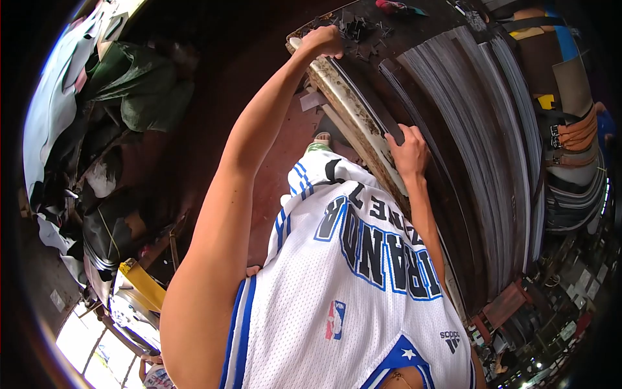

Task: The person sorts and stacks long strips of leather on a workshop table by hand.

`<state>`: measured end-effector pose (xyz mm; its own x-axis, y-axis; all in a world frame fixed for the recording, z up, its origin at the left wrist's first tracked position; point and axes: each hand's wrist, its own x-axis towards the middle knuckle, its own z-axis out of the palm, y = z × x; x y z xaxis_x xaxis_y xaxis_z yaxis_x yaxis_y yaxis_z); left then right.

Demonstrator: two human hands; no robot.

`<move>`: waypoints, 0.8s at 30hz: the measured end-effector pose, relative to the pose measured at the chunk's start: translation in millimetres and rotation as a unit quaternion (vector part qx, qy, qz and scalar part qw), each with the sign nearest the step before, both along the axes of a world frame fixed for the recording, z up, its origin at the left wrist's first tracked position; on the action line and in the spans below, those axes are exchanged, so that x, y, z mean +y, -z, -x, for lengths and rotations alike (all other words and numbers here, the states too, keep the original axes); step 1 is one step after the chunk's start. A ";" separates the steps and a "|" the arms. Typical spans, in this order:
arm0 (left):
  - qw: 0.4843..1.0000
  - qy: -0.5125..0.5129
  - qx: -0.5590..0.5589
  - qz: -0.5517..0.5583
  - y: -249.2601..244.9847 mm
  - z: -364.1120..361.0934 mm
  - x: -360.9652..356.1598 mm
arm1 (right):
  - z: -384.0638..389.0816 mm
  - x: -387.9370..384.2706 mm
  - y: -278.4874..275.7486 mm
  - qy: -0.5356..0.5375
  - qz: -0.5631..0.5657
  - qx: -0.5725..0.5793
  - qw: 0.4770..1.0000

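Observation:
Along the near edge of a worktable (353,107), a narrow dark strip (366,94), which looks like leather, runs between my two hands. My left hand (324,42) is closed at the far end of this strip, by the table's corner; its fingertips are partly hidden. Closer to my body, my right hand (409,152) has its thumb and fingers bent over the strip at the table edge. Beside the strip, many long dark strips (453,104) lie side by side in curved-looking rows.
Small black scraps (359,29) are heaped beyond my left hand. Rolled brown straps (576,136) and other bundles stand at the right. Green cloth (136,87) and piled material fill the left. Another person (155,373) is at the lower left.

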<state>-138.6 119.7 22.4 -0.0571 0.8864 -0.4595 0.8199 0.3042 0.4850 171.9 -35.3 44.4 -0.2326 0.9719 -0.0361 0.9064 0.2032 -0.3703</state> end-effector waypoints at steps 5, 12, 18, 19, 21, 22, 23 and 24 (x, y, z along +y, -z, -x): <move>0.998 0.039 0.015 -0.045 11.7 3.5 0.7 | -1.9 -0.7 5.6 0.000 -0.007 0.003 1.000; 0.927 0.289 0.038 -0.236 -13.9 18.8 -13.2 | -2.9 -1.1 12.0 -0.006 -0.030 -0.004 1.000; 0.856 0.421 0.056 -0.294 -13.0 11.3 -24.9 | -4.6 -0.9 11.0 -0.013 -0.031 -0.001 0.999; 0.847 0.424 0.054 -0.315 -8.8 11.1 -23.2 | -4.8 -1.6 10.2 -0.017 -0.028 -0.001 0.999; 0.837 0.429 0.051 -0.336 -0.5 12.5 -20.2 | -4.6 -2.6 9.2 -0.013 -0.026 -0.003 1.000; 0.836 0.431 0.051 -0.335 -1.8 12.5 -19.4 | -4.8 -2.3 9.2 -0.012 -0.025 -0.004 1.000; 0.836 0.433 0.051 -0.334 -3.2 12.0 -18.6 | -5.3 -2.7 9.7 -0.009 -0.024 -0.004 1.000; 0.835 0.434 0.050 -0.334 -4.5 11.3 -17.9 | -5.7 -2.9 10.2 -0.011 -0.029 0.000 1.000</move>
